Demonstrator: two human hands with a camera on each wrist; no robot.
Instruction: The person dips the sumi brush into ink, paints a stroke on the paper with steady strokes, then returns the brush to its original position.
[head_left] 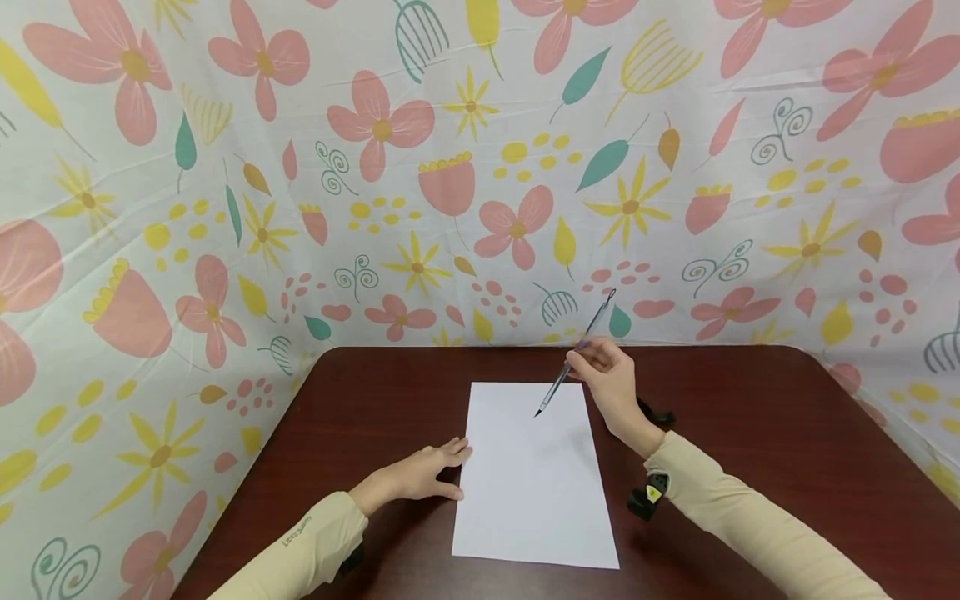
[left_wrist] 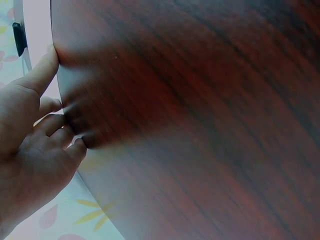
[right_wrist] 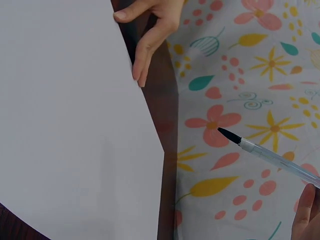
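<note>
A blank white sheet of paper (head_left: pixel 532 500) lies upright in front of me on the dark table. My left hand (head_left: pixel 420 473) rests beside it, fingers spread and straight, fingertips at the sheet's left edge. In the left wrist view the thumb and fingers (left_wrist: pixel 47 67) reach along that edge. My right hand (head_left: pixel 611 387) pinches a brush pen (head_left: pixel 556 386) over the sheet's upper right. The pen has a clear barrel and a pointed black tip, slanted down to the left. The right wrist view shows its black tip (right_wrist: pixel 229 135) raised, with part of the right hand (right_wrist: pixel 305 215).
The reddish-brown wooden table (head_left: pixel 375 400) has rounded far corners. A white cloth (head_left: pixel 510 167) with pink, yellow and teal flowers hangs behind it and along both sides. Black wrist devices (head_left: pixel 648 497) sit at both cream sleeves (head_left: pixel 750 517).
</note>
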